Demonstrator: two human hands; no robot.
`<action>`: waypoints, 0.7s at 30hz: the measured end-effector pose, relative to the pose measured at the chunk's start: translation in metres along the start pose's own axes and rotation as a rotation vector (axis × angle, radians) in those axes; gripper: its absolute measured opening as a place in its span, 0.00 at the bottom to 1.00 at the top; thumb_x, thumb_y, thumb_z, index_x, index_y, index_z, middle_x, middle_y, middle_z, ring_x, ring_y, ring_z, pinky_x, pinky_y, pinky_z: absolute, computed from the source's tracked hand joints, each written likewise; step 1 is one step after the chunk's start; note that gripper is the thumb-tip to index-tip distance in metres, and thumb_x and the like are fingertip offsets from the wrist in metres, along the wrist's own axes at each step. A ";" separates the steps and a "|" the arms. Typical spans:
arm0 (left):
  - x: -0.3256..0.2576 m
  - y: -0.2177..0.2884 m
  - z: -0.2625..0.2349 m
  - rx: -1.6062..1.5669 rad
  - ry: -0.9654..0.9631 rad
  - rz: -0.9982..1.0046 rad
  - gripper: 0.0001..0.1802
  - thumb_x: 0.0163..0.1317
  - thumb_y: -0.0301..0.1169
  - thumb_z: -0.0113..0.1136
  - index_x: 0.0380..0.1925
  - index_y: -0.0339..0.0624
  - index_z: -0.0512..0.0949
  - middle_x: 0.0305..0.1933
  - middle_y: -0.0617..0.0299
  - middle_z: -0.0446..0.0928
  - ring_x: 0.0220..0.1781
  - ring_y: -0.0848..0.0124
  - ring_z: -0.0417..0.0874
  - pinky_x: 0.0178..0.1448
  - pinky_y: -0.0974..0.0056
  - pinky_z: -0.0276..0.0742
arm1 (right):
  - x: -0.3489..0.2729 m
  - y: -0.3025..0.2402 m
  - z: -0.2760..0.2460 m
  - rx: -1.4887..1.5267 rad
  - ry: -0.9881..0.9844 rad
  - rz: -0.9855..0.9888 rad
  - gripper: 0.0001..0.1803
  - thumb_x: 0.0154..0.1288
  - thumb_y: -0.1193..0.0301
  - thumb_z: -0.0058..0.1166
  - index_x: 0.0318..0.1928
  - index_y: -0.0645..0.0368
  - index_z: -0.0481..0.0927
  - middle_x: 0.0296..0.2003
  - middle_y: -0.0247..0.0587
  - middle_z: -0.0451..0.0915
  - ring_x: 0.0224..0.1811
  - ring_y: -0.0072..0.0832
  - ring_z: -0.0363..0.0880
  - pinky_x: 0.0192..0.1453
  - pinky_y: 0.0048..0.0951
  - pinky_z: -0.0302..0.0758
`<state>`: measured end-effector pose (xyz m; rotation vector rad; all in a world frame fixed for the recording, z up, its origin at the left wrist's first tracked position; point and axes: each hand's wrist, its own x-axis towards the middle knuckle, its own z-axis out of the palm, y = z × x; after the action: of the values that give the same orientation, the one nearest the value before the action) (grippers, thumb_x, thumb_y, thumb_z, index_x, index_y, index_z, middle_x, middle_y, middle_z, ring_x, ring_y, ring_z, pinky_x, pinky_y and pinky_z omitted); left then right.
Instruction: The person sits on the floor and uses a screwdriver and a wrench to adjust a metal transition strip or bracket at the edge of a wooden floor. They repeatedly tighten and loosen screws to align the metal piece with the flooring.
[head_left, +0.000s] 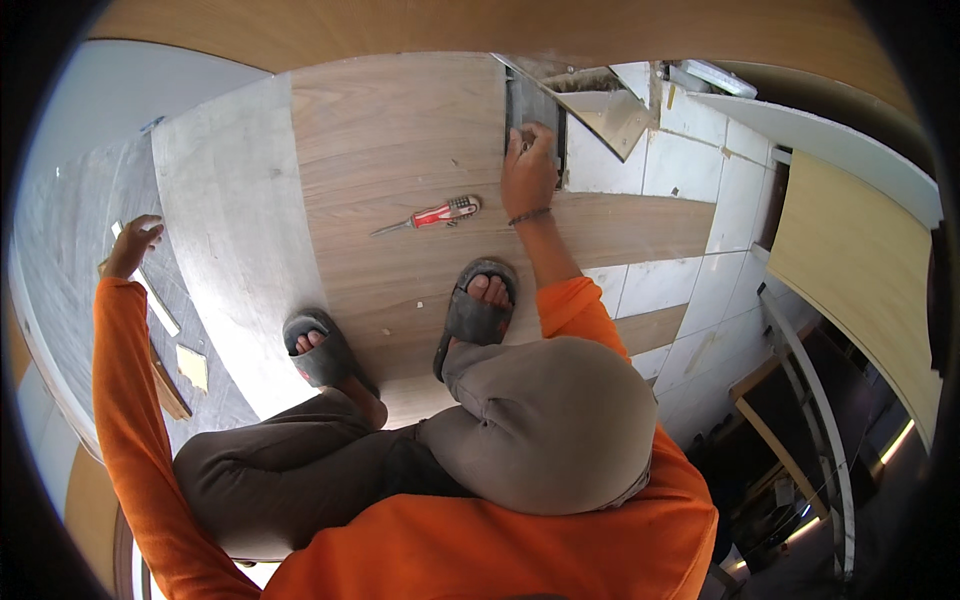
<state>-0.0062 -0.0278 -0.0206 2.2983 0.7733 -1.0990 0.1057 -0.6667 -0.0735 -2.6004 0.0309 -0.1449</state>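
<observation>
My right hand (530, 168) reaches forward to a dark grey flat strip (530, 105) at the edge of the wood-look panel. Its thumb and fingers are pinched together over the strip, and whatever is between them is too small to make out. Below and to the left of that hand, a screwdriver (430, 215) with a red, white and black handle lies on the wood-look floor panel (400, 120). At the far left, my left hand (133, 247) hangs loosely curled with its fingers apart, near a narrow pale strip (160, 300). Nothing shows in it.
White tiles (690, 200) lie to the right, beside a dark-edged triangular piece (610, 115). A pale yellow board (855, 270) and a metal frame (815, 400) stand further right. Small offcuts (192, 368) lie at left. My sandalled feet rest on the panels.
</observation>
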 end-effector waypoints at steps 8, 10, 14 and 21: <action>0.007 0.018 0.000 -0.027 0.011 -0.020 0.25 0.68 0.45 0.55 0.59 0.46 0.74 0.42 0.51 0.84 0.43 0.61 0.85 0.38 0.60 0.76 | 0.016 0.002 0.005 0.020 0.014 -0.071 0.13 0.68 0.74 0.50 0.51 0.51 0.66 0.32 0.49 0.84 0.33 0.50 0.83 0.37 0.51 0.77; 0.015 0.015 -0.004 0.025 -0.008 0.007 0.25 0.67 0.46 0.55 0.59 0.47 0.75 0.42 0.52 0.84 0.44 0.61 0.85 0.36 0.61 0.75 | 0.017 0.005 0.009 0.041 0.059 -0.124 0.13 0.68 0.73 0.49 0.51 0.50 0.65 0.30 0.50 0.84 0.32 0.51 0.83 0.35 0.53 0.77; 0.018 0.028 0.000 0.016 -0.010 0.020 0.24 0.67 0.45 0.57 0.58 0.45 0.75 0.42 0.51 0.84 0.43 0.62 0.85 0.37 0.63 0.77 | 0.026 0.005 0.011 -0.260 -0.200 0.078 0.14 0.67 0.70 0.48 0.52 0.48 0.65 0.27 0.53 0.83 0.30 0.53 0.83 0.35 0.53 0.77; 0.013 0.016 -0.010 0.003 0.068 0.208 0.23 0.67 0.40 0.58 0.57 0.39 0.76 0.41 0.49 0.84 0.42 0.61 0.86 0.46 0.59 0.81 | 0.039 0.006 0.014 -0.071 -0.193 -0.045 0.13 0.71 0.60 0.45 0.49 0.53 0.68 0.25 0.57 0.81 0.32 0.58 0.81 0.39 0.56 0.76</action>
<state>0.0161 -0.0294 -0.0232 2.3674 0.5422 -0.9341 0.1461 -0.6666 -0.0851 -2.6753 -0.0930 0.0931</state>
